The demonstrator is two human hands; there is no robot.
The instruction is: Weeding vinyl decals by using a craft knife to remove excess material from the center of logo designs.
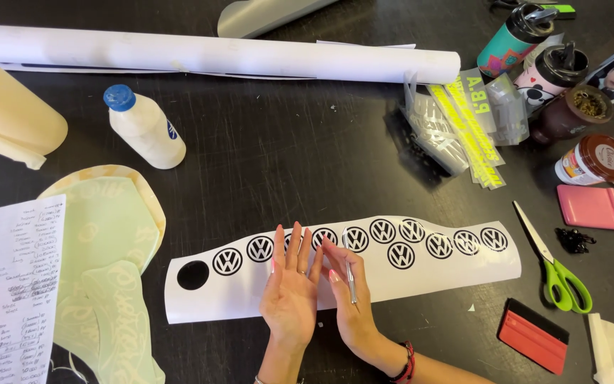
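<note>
Presently, near the bench's front edge, the white sticker sheet (pixel 421 274) is pinned by the flat, open left hand (pixel 291 288); a slim metal tool (pixel 350 281) is pinched in the right hand (pixel 349 299). Shallow, gentle picking seems wise.

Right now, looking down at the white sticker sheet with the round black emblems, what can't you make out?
- Head view: the left hand lies flat on the white sticker sheet and hides any emblems beneath it.
- The tip of the thin metal tool in the right hand is too small to tell.
- The handwritten paper list is cut off by the left edge.
- The small black scraps are too small to identify.
</note>
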